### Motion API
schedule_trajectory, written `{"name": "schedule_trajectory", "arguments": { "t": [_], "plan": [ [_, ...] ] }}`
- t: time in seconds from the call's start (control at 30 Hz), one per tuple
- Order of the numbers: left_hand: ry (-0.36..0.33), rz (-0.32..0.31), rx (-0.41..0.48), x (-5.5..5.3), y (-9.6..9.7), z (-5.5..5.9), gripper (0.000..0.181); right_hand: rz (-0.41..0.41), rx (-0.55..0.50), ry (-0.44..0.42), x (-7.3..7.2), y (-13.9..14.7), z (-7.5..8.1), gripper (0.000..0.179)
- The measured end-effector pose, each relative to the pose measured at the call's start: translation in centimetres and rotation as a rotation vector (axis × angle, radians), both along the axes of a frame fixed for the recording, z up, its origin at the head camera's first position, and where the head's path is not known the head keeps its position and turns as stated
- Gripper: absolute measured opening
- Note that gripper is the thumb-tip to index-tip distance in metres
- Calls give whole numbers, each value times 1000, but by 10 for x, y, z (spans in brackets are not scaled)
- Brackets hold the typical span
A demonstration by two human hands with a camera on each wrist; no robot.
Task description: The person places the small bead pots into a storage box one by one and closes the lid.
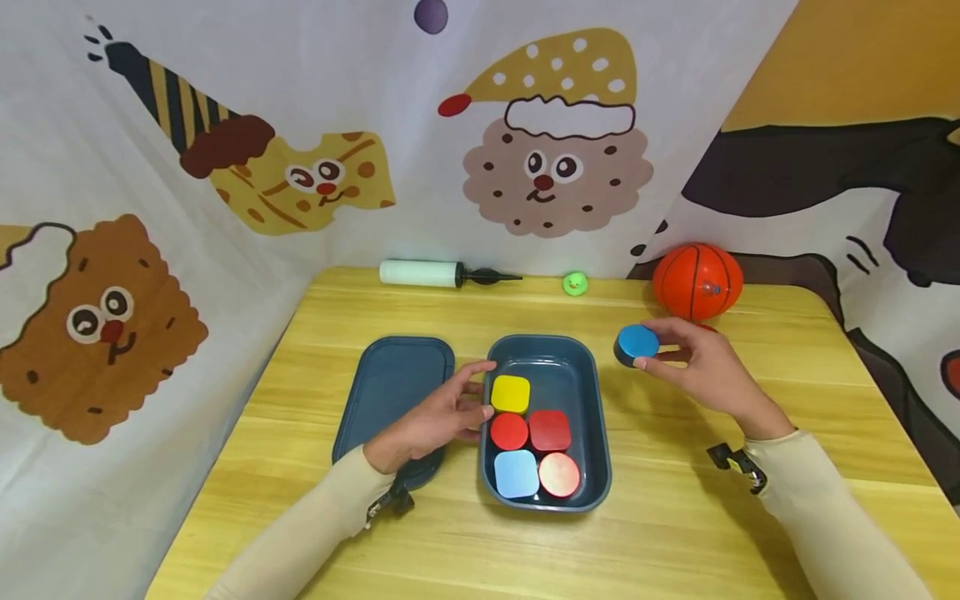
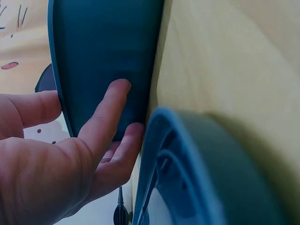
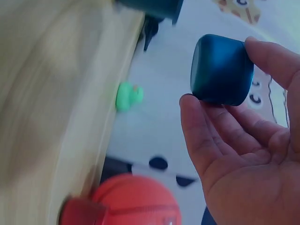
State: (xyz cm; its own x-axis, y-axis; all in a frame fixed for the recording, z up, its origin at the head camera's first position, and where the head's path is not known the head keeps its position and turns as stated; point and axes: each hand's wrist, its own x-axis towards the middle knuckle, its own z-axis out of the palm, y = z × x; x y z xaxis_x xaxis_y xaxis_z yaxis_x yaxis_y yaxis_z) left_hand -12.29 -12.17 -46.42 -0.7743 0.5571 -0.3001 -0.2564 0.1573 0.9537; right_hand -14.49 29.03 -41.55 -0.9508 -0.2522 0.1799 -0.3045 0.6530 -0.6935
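Observation:
My right hand [image 1: 708, 367] pinches a short blue cylinder [image 1: 637, 343] between thumb and fingers, above the table to the right of a dark blue box [image 1: 600, 433]. In the right wrist view the cylinder [image 3: 222, 70] has a glossy curved side. My left hand [image 1: 446, 408] touches the box's left wall, its fingers extended and spread along it; the left wrist view shows fingertips against that wall [image 2: 103, 47]. Inside the box lie a yellow square piece [image 1: 511, 393], a red round one [image 1: 509, 432], a red square one [image 1: 550, 430], a light blue square one [image 1: 517, 474] and a pinkish round one [image 1: 559, 474].
A dark blue lid [image 1: 397, 383] lies left of the box, partly under my left forearm. Along the table's back stand a white hand pump [image 1: 422, 273], a green toy duck [image 1: 575, 283] and an orange-red ball [image 1: 697, 282]. Beside the ball is a dark red cylinder [image 3: 82, 213].

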Motion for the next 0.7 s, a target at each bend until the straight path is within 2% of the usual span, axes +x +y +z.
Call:
{"name": "schedule_trajectory", "arguments": {
  "t": [0.17, 0.33, 0.5, 0.7],
  "plan": [
    [2, 6, -15, 2, 2, 2, 72, 61, -21, 12, -5, -25, -5, 57],
    [1, 9, -26, 3, 1, 2, 73, 115, -5, 68, -3, -49, -12, 61],
    [2, 10, -23, 3, 1, 2, 73, 192, 43, 118, 3, -70, -13, 64],
    [1, 10, -23, 3, 1, 1, 74, 230, 123, 106, 6, -88, -18, 63]
  ]
}}
